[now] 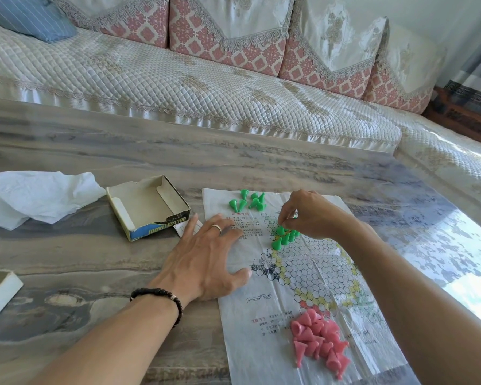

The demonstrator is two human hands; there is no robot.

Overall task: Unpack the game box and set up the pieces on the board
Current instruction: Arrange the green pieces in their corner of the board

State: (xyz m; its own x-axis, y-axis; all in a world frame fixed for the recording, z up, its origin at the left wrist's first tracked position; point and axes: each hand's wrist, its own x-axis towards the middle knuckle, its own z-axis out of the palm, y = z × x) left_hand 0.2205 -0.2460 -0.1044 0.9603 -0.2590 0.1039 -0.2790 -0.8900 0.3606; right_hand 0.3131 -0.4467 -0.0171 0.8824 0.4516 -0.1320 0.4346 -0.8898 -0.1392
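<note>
A crumpled white bag (36, 197) lies at the far left of the table (100, 151), with the opened game box (147, 207) just right of it, and the left hand (203, 257) presses flat with spread fingers on the left edge of the paper board (311, 276). Right of that, the right hand (314, 215) pinches a green piece (280, 230) at its fingertips over standing green pieces (285, 238). Loose green pieces (249, 202) lie at the board's far edge, and a pink pile (320, 340) at its near end

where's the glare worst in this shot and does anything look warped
Head view: glare is strongest on the glossy table at the right edge, washing out its grain; the plastic board sheet also shines. Wide-angle distortion bows the table's far edge and the sofa. The printed text is too soft to read.
</note>
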